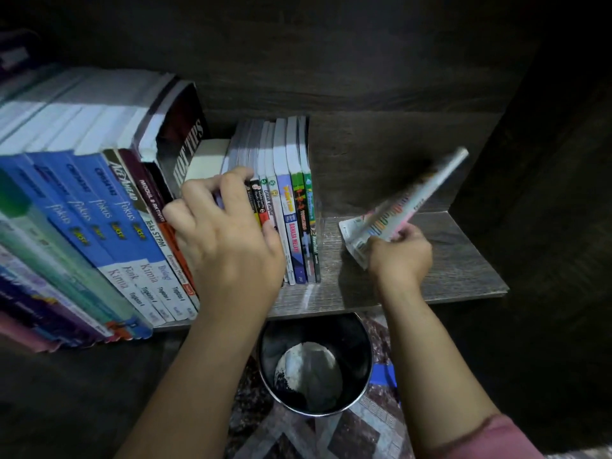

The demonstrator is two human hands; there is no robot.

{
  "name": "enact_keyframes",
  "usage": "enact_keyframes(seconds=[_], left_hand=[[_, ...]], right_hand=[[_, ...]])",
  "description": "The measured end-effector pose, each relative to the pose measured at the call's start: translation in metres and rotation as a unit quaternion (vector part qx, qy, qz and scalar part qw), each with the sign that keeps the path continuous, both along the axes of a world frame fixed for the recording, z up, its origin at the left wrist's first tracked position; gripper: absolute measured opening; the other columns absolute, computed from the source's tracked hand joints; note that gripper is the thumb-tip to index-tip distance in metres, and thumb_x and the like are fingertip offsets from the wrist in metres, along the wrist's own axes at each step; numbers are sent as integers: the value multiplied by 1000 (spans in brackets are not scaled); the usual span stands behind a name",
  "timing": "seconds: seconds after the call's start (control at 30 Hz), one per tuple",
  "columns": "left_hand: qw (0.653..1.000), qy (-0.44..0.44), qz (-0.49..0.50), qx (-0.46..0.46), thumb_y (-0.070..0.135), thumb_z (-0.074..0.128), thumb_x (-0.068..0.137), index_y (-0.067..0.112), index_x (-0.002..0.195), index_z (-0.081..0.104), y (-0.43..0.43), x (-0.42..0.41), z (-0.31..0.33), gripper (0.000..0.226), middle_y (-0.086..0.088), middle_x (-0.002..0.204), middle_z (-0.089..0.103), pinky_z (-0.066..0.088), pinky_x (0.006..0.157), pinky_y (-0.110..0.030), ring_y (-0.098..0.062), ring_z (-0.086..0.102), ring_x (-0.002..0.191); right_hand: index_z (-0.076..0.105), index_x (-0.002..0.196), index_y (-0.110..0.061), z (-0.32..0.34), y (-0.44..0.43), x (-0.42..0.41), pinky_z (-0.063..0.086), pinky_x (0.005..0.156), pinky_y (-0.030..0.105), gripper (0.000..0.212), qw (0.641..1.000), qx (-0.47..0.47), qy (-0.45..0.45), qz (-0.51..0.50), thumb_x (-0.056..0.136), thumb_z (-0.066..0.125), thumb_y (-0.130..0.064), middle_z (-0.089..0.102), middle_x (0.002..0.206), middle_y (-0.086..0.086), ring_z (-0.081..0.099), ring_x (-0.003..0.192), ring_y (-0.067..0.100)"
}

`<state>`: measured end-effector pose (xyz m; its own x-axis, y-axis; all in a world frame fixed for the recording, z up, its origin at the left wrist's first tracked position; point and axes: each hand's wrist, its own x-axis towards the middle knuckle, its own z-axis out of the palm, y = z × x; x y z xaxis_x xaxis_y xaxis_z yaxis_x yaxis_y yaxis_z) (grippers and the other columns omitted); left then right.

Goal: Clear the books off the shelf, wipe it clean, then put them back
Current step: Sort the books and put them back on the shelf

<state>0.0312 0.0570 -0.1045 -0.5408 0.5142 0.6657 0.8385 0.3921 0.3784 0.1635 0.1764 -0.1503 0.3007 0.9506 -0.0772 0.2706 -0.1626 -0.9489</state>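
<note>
A dark wooden shelf holds a long row of upright books. Tall blue textbooks lean at the left; several thin, colourful books stand in the middle. My left hand rests on the spines of the thin books, fingers curled over their tops and thumb against them. My right hand grips the lower end of a thin white and pink book, tilted over the bare right part of the shelf and blurred.
A black round bin with crumpled paper inside stands on the patterned floor just below the shelf's front edge. The shelf's dark side wall rises at the right. A black-covered book leans behind the blue ones.
</note>
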Motion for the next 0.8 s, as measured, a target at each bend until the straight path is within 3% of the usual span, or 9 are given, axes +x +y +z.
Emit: enact_keyframes(seconds=[0.07,0.13,0.2,0.27,0.4,0.47,0.53,0.63,0.8], left_hand=[[1000,-6,-1,1,20,71,76,14,125,51,0,0,1,54,-16,116,43,26,81,-29,-33,36,102],[1000,-15,-1,3,20,72,75,15,125,51,-1,1,3,54,-16,116,44,26,81,-30,-33,37,102],[1000,-20,3,4,19,73,74,16,124,52,0,2,5,54,-15,116,44,28,80,-30,-34,37,103],[1000,-22,6,2,19,74,74,16,123,51,0,2,6,54,-15,116,44,28,80,-31,-34,37,103],[1000,-27,11,-11,20,75,74,17,124,51,0,2,8,55,-14,117,44,29,79,-31,-34,38,104],[999,-30,6,-16,20,75,74,18,124,51,-1,2,10,56,-14,118,43,30,78,-31,-34,38,105],[999,-28,-4,-24,21,74,75,19,125,50,-3,1,12,56,-12,118,42,30,77,-30,-32,36,106],[999,-33,-15,-36,22,74,77,22,127,49,-6,-3,16,56,-9,118,41,28,79,-28,-28,34,108],[997,-29,-34,-61,23,72,81,26,136,44,-12,-7,25,61,-2,118,39,24,83,-26,-23,29,113]], right_hand=[[55,89,-21,2,-11,-9,53,74,30,22,997,44,-51,44,84,66,-3,53,71,-14,61,77,16],[50,90,-21,1,-23,-17,44,65,27,23,990,82,-89,73,85,60,-1,54,71,-9,55,69,16],[48,92,-22,-6,-33,-22,36,61,25,23,979,109,-133,108,85,53,0,59,75,1,51,68,21],[46,91,-21,-14,-39,-26,38,61,28,21,968,115,-164,153,86,50,-1,62,78,7,54,71,27],[38,98,-21,-14,-39,-29,38,65,30,20,929,60,-219,291,89,47,-6,56,83,8,58,82,33],[37,105,-17,-4,-35,-25,41,70,34,22,895,12,-261,361,90,52,-13,60,97,14,58,90,34],[38,119,-18,3,-31,-21,45,80,35,40,868,-18,-289,403,88,63,-19,61,115,15,58,104,33],[25,145,-34,5,-30,-24,42,95,32,75,886,14,-240,397,86,70,-19,61,126,7,57,115,26],[21,148,-50,-5,-25,-24,38,92,21,83,903,36,-179,389,88,69,-18,65,124,-8,58,107,8]])
